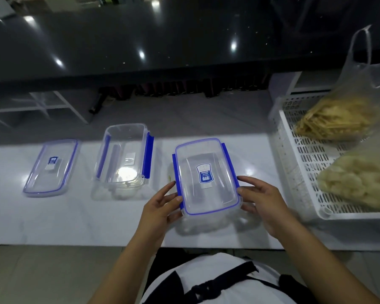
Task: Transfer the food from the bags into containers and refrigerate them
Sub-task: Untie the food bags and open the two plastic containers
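Both my hands on the lidded container

The lidded container [206, 178] sits on the white counter [75, 216] right between my hands, its lid on and the blue clips running down both long sides. My left hand [160, 207] grips its left edge, fingers lightly bent against the clip and thumb at the near corner. My right hand [266, 205] holds the opposite edge the same way, fingertips touching the rim. Just beyond my left hand stands an open container [122, 159] with nothing in it, and farther out on that side a loose lid [51, 167] lies flat. Out past my right hand is a white slotted basket [294, 163] holding two clear bags. The far bag [336, 119] has yellowish strips in it, and the near bag [360, 183] something paler.
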